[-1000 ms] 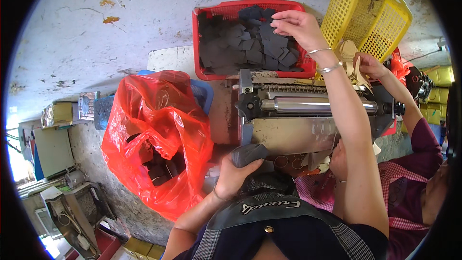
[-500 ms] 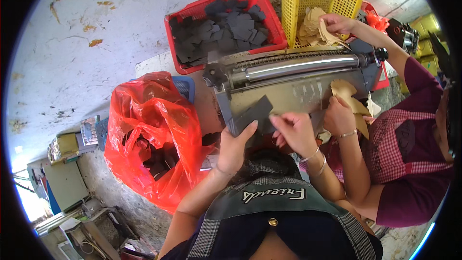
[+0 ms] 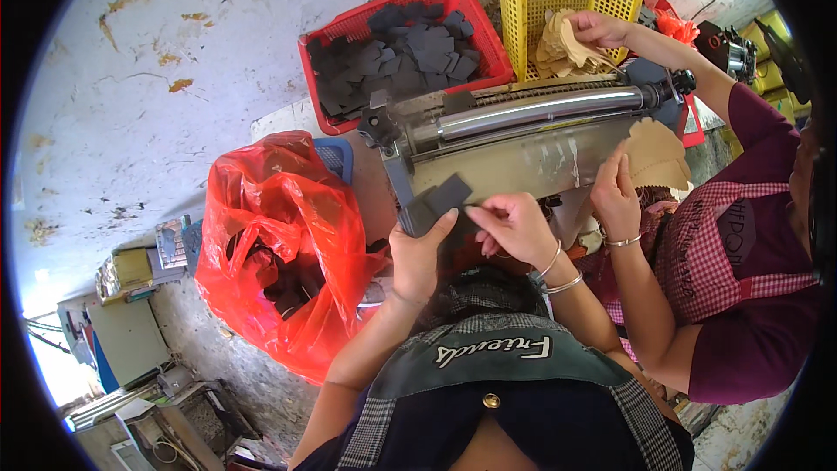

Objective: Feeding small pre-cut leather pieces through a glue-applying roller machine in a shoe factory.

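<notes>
The left hand (image 3: 413, 260), seemingly half-closed, grips dark pieces (image 3: 449, 193).

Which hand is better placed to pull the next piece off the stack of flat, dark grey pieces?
Right, probably. The right hand shows no piece in its grasp, its fingertips close by the dark grey stack. The left hand holds that stack, thumb on top, so seems better suited to steadying it.
</notes>
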{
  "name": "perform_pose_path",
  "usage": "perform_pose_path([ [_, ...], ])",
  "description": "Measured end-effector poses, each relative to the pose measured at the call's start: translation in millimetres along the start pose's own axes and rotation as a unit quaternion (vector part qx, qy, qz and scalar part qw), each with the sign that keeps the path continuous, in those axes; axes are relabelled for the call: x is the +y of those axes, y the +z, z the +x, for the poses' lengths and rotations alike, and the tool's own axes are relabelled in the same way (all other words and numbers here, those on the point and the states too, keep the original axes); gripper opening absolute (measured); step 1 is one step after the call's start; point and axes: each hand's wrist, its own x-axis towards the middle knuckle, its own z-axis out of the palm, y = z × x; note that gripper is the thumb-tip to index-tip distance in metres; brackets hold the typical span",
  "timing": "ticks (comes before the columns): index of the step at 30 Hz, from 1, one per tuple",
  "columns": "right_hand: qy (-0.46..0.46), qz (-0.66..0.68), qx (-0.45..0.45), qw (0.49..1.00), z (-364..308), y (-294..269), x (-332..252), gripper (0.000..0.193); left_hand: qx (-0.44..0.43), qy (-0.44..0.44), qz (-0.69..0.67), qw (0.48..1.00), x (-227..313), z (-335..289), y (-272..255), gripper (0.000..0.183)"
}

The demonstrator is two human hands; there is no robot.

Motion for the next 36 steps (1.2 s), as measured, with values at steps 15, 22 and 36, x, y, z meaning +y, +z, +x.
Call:
perform_pose_path([
  [15,0.069,-0.013,0.001,0.998,12.3,-21.9,-2.7,0.027,-0.014,-0.103,-0.058,0.993,12.6,-4.2,-1.6,0.027],
  [22,0.013,0.009,-0.036,0.999,13.1,-17.7,-6.2,0.027,-0.006,-0.035,0.007,0.999,9.0,-2.8,2.3,0.025],
  [36,-0.072,0.005,0.015,0.997,32.6,-10.6,1.9,0.033,0.058,-0.01,-0.024,0.998,-1.4,-0.6,-1.8,0.031],
])
